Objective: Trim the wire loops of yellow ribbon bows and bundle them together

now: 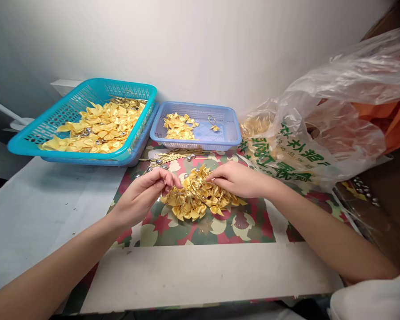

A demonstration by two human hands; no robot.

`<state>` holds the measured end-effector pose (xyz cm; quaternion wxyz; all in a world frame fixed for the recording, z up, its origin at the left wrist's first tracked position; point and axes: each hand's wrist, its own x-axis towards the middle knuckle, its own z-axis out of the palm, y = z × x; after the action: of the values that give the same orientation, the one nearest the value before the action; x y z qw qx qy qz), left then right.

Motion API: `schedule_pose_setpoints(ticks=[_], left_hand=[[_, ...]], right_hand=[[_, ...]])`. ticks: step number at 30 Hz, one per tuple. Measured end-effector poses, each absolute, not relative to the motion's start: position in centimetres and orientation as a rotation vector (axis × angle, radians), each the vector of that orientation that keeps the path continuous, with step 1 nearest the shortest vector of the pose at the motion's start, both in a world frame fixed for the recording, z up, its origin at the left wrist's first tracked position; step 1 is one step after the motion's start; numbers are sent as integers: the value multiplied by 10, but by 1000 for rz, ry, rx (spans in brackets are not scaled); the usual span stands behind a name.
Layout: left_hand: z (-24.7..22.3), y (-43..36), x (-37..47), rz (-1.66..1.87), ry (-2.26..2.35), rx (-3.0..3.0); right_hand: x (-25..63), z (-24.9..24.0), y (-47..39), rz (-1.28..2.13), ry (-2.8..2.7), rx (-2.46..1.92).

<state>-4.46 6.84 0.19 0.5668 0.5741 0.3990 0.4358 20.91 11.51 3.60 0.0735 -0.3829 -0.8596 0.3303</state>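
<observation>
A heap of yellow satin bows (190, 209) with shiny gold ties lies on the patterned sheet between my two hands. My left hand (146, 191) is at the heap's left edge, its fingers curled and pinched together. What it pinches, if anything, is too small to make out. From the right, my right hand (238, 180) reaches onto the heap, thumb and fingertips closed among the gold ties. Its fingertips partly hide what is between them. Behind my left hand lie small silver bells (158, 162) and a bundle of straight gold ties (176, 154).
A turquoise basket (30, 142) full of yellow bows stands at the back left. Beside it, a blue basket (200, 144) holds fewer bows. A clear plastic bag (296, 146) with green print bulges at the right. The patterned sheet (200, 235) lies under the heap.
</observation>
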Motion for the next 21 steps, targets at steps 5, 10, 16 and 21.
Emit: schedule_pose_setpoints(ticks=[5, 10, 16, 21], left_hand=[[-5, 67, -46, 1100, 823, 1203], [1, 66, -42, 1218, 855, 1155], [13, 68, -49, 1238, 884, 1325], [24, 76, -57, 1313, 922, 1479]], right_hand=[[230, 51, 110, 1329, -2129, -1119], [254, 54, 100, 1439, -1715, -1093], [273, 58, 86, 1243, -1731, -1200], [279, 59, 77, 1192, -1497, -1160]])
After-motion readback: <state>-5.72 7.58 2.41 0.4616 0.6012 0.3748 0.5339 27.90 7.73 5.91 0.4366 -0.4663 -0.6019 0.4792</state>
